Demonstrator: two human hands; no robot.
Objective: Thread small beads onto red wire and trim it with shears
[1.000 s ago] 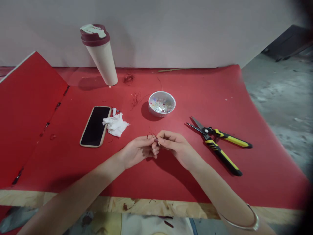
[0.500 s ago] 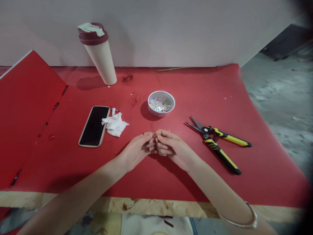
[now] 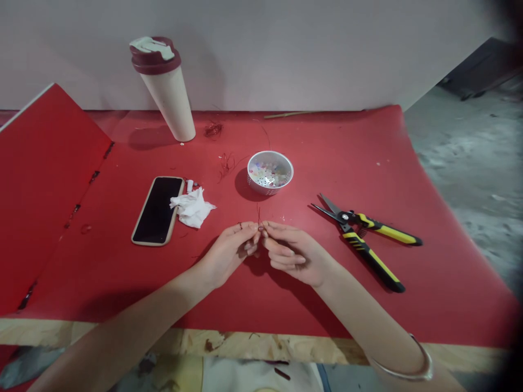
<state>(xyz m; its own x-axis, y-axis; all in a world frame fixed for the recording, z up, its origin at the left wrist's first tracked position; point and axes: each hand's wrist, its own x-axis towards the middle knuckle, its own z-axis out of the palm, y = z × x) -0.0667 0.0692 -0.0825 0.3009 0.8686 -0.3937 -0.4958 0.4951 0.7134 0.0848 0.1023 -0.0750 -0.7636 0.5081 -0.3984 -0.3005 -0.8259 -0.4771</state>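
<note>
My left hand (image 3: 231, 251) and my right hand (image 3: 292, 251) meet fingertip to fingertip over the red mat (image 3: 408, 163). Both pinch a thin dark red wire (image 3: 259, 215) that sticks up a little between them, with a tiny dark piece at the pinch. The other fingers of each hand are curled under. A small metal bowl (image 3: 270, 172) of pale, mixed-colour beads stands just beyond the hands. Yellow-and-black snips (image 3: 368, 239) lie open to the right of my right hand.
A phone (image 3: 158, 209) lies face up on the left, with a crumpled white tissue (image 3: 191, 207) beside it. A cream tumbler (image 3: 165, 87) with a maroon lid stands at the back. Red wire scraps (image 3: 225, 162) are scattered near the bowl. The wooden table edge (image 3: 245, 345) runs along the front.
My hands shifted slightly toward the bowl and the pinched wire end now points straight up. My right fingers have loosened a little below the pinch.
</note>
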